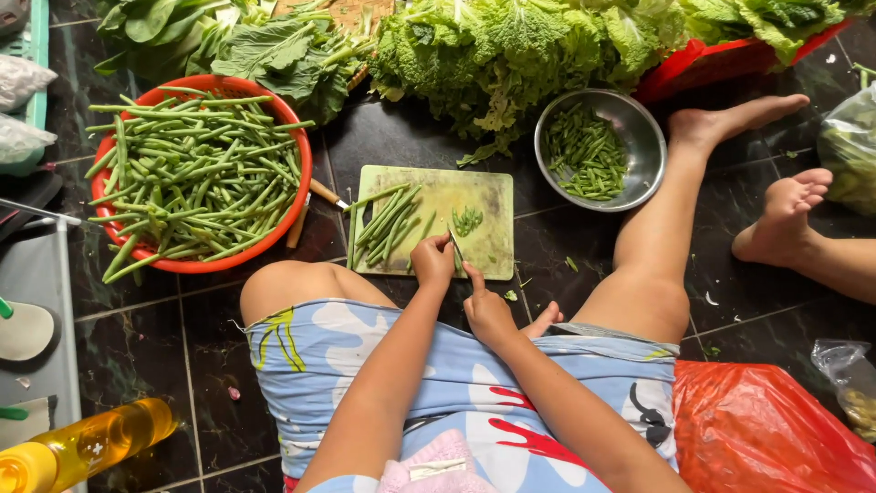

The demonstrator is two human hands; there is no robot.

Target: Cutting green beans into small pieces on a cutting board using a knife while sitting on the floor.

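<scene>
1. We see the left hand point(432, 261) pressing down on green beans point(388, 222) laid across the green cutting board point(484, 196).
2. The right hand point(486, 309) grips a knife point(454, 245) — blade beside the cut pieces point(467, 219).
3. Nearby — a red basket point(283, 114) of beans and a steel bowl point(646, 128).

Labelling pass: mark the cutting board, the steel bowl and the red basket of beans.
cutting board point(488, 196): head view, bare upper right part of the green board.
steel bowl point(644, 137): head view, bare inner wall on the right.
red basket point(205, 267): head view, lower rim.
</scene>
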